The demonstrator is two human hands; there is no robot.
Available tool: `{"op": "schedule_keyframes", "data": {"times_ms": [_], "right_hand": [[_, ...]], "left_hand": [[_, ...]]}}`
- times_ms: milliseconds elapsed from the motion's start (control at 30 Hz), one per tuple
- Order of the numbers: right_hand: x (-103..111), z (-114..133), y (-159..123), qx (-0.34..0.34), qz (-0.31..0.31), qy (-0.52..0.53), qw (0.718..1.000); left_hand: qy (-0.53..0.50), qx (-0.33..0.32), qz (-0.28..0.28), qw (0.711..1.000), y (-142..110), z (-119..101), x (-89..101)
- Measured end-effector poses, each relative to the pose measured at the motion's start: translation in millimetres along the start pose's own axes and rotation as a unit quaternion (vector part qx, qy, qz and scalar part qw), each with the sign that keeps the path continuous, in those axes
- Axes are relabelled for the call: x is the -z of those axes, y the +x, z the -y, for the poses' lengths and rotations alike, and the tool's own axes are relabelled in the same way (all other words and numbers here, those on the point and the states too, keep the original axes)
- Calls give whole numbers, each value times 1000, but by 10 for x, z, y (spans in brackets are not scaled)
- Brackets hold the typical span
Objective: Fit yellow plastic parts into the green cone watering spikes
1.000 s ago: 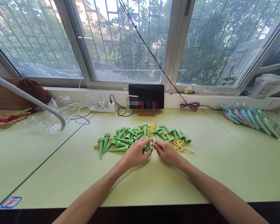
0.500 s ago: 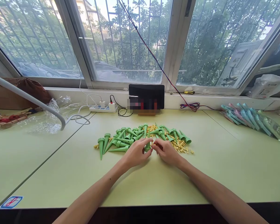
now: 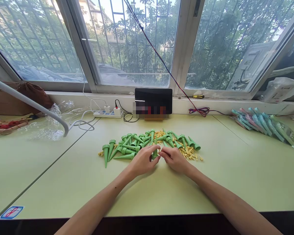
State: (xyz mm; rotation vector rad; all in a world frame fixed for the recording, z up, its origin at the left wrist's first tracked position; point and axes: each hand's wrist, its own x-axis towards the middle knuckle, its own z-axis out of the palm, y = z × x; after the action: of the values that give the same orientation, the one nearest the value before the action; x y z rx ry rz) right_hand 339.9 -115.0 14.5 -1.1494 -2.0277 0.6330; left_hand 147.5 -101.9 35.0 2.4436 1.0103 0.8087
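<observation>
My left hand (image 3: 144, 160) is closed round a green plant-watering spike (image 3: 155, 143), its pointed end up and its wide cap low between thumb and fingers. Close against the spike's right side, my right hand (image 3: 174, 159) pinches a small yellow valve peg (image 3: 159, 150), mostly covered by the fingertips. Beyond both hands lies a heap of similar green spikes (image 3: 129, 147), pointing various ways. Small yellow pegs (image 3: 189, 152) are scattered beside and behind my right hand, with another pile of pegs (image 3: 159, 133) at the back of the heap.
A dark-screened tablet (image 3: 153, 101) on a wooden stand is behind the heap, near a power strip (image 3: 107, 113) with cables. A white curved tube (image 3: 39, 101) crosses the left side above plastic wrap (image 3: 51, 125). Bagged items (image 3: 262, 122) lie at the right, below the windows.
Both hands keep nearly the same place and hold. The right fingertips have shifted only slightly at the spike's side, and the view has moved a little.
</observation>
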Motion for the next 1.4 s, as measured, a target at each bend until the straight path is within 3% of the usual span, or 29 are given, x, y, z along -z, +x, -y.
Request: {"op": "schedule_keyframes", "data": {"times_ms": [1400], "right_hand": [[-35,-57,14,-19,3,-52,998]], "left_hand": [[33,-13,15,999,-15,28,-31]]}}
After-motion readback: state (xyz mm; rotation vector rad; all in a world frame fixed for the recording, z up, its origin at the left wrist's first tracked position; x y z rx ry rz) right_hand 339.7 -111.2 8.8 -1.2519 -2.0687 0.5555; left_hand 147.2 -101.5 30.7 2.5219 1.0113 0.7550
